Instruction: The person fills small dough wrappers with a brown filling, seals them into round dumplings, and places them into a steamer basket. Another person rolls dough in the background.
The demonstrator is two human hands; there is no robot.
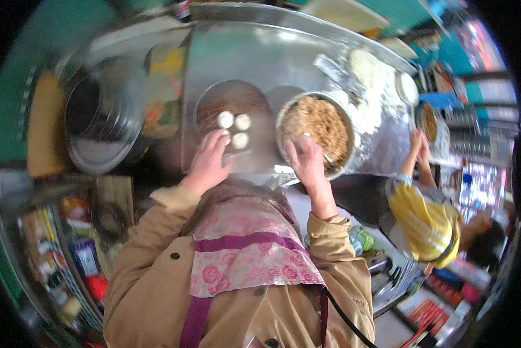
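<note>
My left hand (210, 161) reaches over the near edge of a round, dark griddle pan (249, 98). Its fingertips rest on one of several small white dough rounds (240, 140) grouped there, partly covering it, and the thumb is spread away. At the near left of a metal bowl (354, 143), my right hand (306, 161) has its fingers curled over the brown crumbly filling (323, 122). A small pale spot shows at those fingertips. Blur hides whether they grip anything. Part of a utensil (328, 161) seems to lie in the bowl beside this hand.
Dough (369, 69) and scattered flour (369, 115) lie on the metal worktop (282, 56) to the right. A large round metal vessel (106, 148) stands at left. Another person in a yellow top (425, 222) works at right, hands (419, 143) near a second bowl (438, 135).
</note>
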